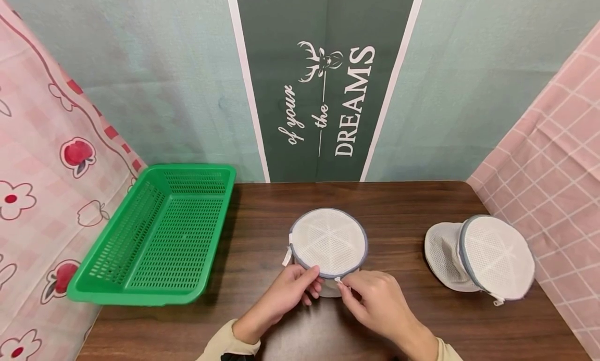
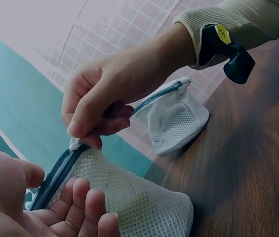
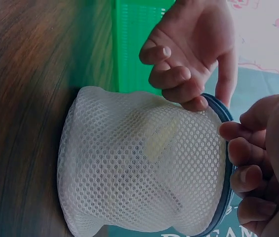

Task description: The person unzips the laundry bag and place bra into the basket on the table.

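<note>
A white mesh bag (image 1: 329,241) with a dark blue zipper rim stands at the middle of the table; something pale yellow shows through its mesh (image 3: 144,148) in the right wrist view. My right hand (image 1: 377,303) pinches the small white zipper pull (image 2: 74,143) at the rim's near side. My left hand (image 1: 291,290) holds the rim just left of it, thumb on top and fingers curled below. A white tab hangs from the rim's left side.
A green plastic basket (image 1: 183,236) with nothing in it lies on the left of the wooden table (image 1: 262,204). On the right, another white mesh bag (image 1: 499,257) leans tilted, its zipper pull toward the near side. Patterned cloths hang behind and at both sides.
</note>
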`<state>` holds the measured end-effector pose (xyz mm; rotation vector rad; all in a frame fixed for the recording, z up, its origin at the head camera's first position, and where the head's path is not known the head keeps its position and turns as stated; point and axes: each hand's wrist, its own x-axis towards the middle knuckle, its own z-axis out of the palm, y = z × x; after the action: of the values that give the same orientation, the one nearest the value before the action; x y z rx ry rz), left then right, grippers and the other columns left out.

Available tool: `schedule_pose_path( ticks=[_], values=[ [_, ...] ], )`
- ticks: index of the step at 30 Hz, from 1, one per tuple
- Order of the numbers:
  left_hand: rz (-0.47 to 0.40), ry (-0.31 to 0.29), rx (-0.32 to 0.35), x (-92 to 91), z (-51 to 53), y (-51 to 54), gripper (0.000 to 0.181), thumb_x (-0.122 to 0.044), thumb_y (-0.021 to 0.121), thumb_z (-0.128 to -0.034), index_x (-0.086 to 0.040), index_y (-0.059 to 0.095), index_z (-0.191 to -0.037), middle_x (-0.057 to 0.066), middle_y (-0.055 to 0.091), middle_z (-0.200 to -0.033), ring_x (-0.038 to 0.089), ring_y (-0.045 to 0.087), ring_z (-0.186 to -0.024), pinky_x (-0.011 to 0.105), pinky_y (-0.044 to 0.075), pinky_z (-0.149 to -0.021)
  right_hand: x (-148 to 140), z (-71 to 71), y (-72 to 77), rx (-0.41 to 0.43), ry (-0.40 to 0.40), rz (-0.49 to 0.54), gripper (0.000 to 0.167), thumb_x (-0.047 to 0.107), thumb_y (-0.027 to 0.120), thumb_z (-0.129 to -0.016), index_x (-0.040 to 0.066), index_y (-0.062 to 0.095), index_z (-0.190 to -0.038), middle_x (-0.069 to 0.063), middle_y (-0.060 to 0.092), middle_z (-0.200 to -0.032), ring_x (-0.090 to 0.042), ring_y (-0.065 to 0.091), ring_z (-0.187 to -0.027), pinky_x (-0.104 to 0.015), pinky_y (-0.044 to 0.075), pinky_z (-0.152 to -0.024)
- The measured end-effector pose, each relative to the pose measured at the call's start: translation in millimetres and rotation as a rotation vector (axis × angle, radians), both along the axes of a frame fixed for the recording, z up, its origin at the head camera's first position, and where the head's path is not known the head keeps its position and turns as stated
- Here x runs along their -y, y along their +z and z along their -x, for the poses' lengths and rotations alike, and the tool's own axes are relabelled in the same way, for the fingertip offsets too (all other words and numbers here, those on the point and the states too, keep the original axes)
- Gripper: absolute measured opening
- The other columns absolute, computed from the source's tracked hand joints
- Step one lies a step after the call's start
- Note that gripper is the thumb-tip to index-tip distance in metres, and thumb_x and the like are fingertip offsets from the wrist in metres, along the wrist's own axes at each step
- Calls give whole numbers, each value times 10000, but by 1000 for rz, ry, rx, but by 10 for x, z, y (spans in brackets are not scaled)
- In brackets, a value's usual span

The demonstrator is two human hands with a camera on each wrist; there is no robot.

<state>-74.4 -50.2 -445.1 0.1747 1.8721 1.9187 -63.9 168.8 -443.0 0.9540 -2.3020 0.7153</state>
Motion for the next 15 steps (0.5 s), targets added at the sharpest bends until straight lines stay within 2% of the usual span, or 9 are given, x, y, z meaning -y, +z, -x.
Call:
schedule_pose_path(
  ticks=[15],
  values=[
    [11,-14,-3,-26,8,-16,443,-249,496,-1070,155,640,-960,-3,619,-743,85,586,-677,186,480,-564,42,-9,0,6,4,-10,342,302,563,-1046,255,501,-713,175,349,-610,47,292,-564,-155,287,-498]
  ],
)
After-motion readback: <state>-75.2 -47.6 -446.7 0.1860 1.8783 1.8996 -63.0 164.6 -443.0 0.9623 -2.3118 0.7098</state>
